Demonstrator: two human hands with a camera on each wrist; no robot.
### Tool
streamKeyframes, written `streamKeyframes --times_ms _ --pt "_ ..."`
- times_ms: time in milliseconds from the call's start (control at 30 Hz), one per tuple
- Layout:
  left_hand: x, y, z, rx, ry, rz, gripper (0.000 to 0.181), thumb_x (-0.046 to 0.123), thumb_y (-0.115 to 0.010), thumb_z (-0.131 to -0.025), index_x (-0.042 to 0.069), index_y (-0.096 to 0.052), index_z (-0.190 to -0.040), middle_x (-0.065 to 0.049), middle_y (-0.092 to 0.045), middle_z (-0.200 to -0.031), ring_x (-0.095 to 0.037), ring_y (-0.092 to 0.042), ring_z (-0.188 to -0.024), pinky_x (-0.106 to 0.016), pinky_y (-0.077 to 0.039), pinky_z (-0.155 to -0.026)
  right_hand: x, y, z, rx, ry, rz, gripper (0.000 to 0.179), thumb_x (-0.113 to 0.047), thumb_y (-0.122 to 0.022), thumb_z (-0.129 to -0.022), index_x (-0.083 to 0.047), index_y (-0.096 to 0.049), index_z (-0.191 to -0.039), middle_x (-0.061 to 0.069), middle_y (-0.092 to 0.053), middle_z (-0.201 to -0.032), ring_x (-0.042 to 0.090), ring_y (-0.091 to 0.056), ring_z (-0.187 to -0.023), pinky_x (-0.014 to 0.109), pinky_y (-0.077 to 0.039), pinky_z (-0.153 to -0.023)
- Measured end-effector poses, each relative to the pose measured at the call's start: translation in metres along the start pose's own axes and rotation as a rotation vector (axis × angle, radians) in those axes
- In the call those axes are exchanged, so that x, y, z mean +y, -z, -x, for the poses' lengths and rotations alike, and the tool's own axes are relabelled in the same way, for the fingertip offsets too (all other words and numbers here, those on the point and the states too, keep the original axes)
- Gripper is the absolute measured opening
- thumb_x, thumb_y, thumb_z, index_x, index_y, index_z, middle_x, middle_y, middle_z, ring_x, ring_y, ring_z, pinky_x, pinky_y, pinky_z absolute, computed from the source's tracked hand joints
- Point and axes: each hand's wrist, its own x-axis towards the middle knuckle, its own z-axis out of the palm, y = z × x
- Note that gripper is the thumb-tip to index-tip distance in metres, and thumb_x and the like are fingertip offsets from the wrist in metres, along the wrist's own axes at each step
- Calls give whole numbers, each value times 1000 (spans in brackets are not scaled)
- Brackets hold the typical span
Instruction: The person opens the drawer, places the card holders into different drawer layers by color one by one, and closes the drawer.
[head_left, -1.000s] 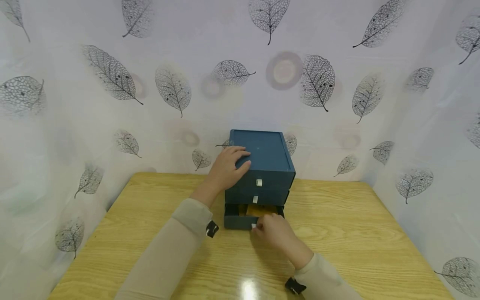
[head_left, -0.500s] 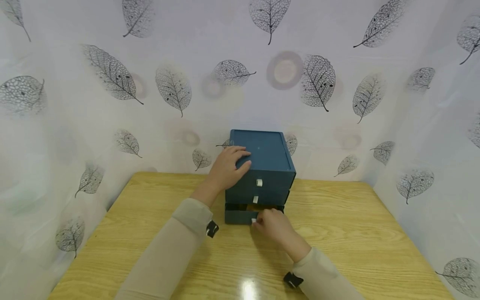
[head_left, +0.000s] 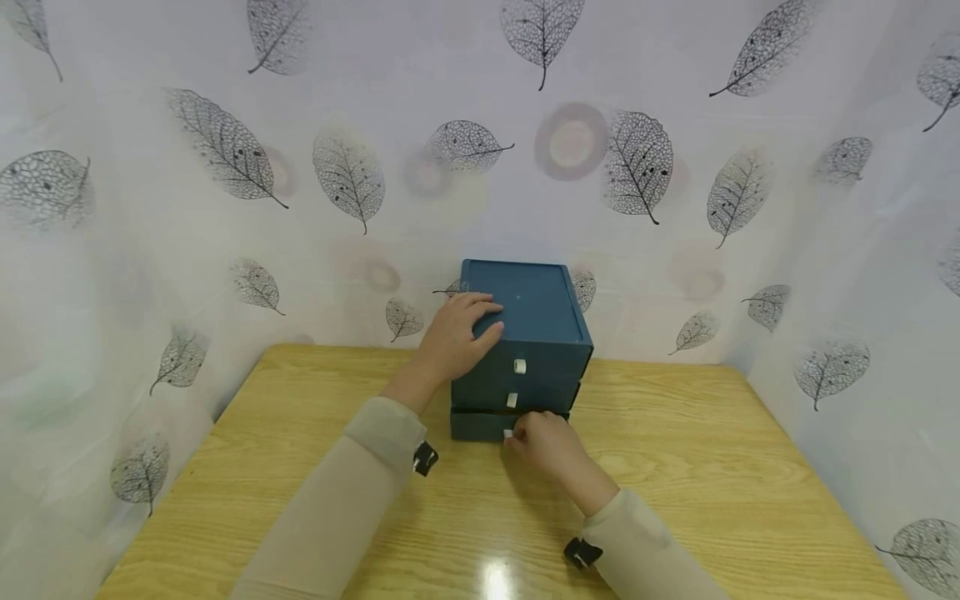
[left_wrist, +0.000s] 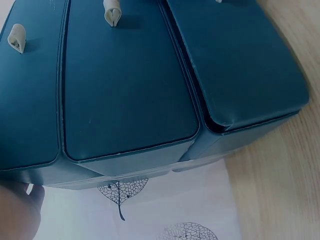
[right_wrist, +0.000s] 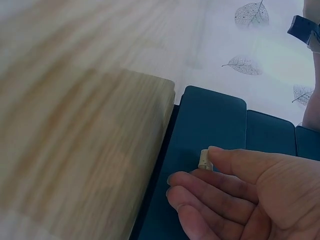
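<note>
A dark blue three-drawer desktop organizer (head_left: 525, 292) stands on the table. My left hand (head_left: 456, 333) rests on the left side of its top, fingers spread over the surface; only part of this hand (left_wrist: 17, 212) shows in the left wrist view. With thumb and fingers, my right hand (head_left: 551, 450) pinches the small pale pull tab (right_wrist: 204, 160) of the bottom drawer (head_left: 477, 426). That drawer sticks out slightly past the two above it, leaving a thin dark gap, and its inside is hidden. The middle drawer (left_wrist: 130, 85) and top drawer (left_wrist: 27, 105) sit flush.
The wooden table (head_left: 300, 433) extends to both sides and in front of the organizer. Behind it hangs a pale curtain (head_left: 480, 217) printed with dark leaf skeletons. Black bands (head_left: 425, 458) sit at the sleeve cuffs.
The bottom drawer has slid inward, pushed by my right hand at its tab; the yellowish contents seen earlier are now hidden. My left hand has stayed on the organizer's top.
</note>
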Motion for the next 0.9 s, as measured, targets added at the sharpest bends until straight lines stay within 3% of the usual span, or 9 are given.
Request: streamKeyframes --times_ms 300,533,900 --pt "1 0 -1 -8 6 9 44 39 -49 -104 16 -60 -139 -5 -47 -151 -26 -36 -143 -45 -27 -119 4 -1 -4 12 3 -3 23 -24 -75 -91 -17 -71 -70 -6 -61 -64 11 -53 -57 34 -51 -58" --pt "1 0 -1 -2 3 7 44 39 -49 -104 15 -60 -139 -6 -47 -151 -26 -37 -142 -46 -28 -119 5 -2 -7 9 -16 8 18 -25 -75 -90 -16 -74 -74 -4 -66 -69 15 -60 -62 38 -55 -63" --pt "1 0 0 3 -4 3 44 39 -49 -103 15 -60 -139 -6 -47 -151 -26 -36 -143 -46 -28 -119 5 -2 -8 -5 -22 0 19 -27 -75 -91 -17 -74 -75 -6 -63 -67 11 -56 -59 34 -53 -59"
